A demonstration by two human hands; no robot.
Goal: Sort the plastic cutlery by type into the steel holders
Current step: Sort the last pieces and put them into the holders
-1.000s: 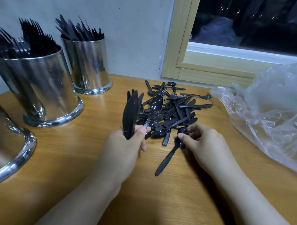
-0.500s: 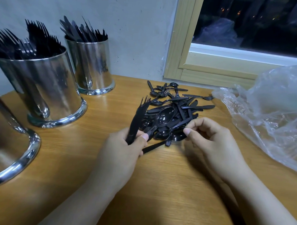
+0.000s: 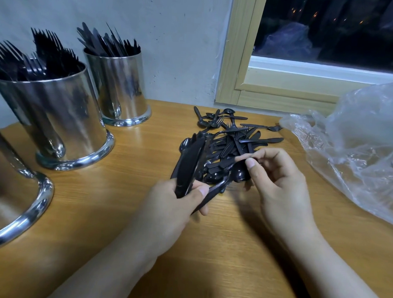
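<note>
The left hand (image 3: 178, 199) grips a bundle of black cutlery (image 3: 188, 162) by the handles, fingers and thumb curled round it, so the business ends fan upward toward 12 o'clock; gathering like pieces in one fist likely saves trips to the holders. A spoon (image 3: 221, 185) is tucked under the same thumb, its bowl pointing toward 2 o'clock. The right hand (image 3: 279, 180) hovers at the near edge of the loose pile (image 3: 233, 141), thumb and forefinger drawn close as if pinching a piece out; whether anything is between them I cannot tell. The pile lies on the counter (image 3: 122, 213) at centre, still a mix of forks, knives and spoons. At 10 o'clock stands the fork holder (image 3: 56, 119), at 11 o'clock the knife holder (image 3: 122, 90), both well filled, within the left arm's reach. A third holder (image 3: 15, 200) sits at 9 o'clock, its contents out of view. A clear plastic bag (image 3: 356, 145) lies at 3 o'clock.
</note>
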